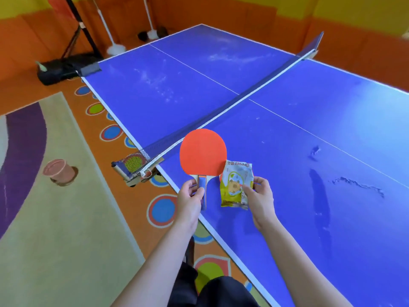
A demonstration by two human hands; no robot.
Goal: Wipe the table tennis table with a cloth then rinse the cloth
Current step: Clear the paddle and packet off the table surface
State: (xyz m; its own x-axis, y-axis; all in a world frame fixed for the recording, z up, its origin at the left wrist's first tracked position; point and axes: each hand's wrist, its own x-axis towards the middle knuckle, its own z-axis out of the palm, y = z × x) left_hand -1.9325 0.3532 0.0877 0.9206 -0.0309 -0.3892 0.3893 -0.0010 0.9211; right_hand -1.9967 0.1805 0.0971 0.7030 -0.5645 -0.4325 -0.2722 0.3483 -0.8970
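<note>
The blue table tennis table point(287, 134) fills the right and middle of the head view, smeared with white dusty marks and dark streaks. My left hand point(190, 202) grips the handle of a red paddle point(202, 151) held just over the table's near-left edge by the net. My right hand point(261, 200) pinches a crumpled yellow and white snack wrapper point(234, 185) beside the paddle. A bit of something red peeks from behind the wrapper. No cloth is visible.
The net point(232, 103) crosses the table diagonally, clamped at a post point(135, 167) near my left hand. A pink bucket point(59, 171) stands on the carpet at left. A black stand base point(62, 69) and white poles sit beyond the far corner.
</note>
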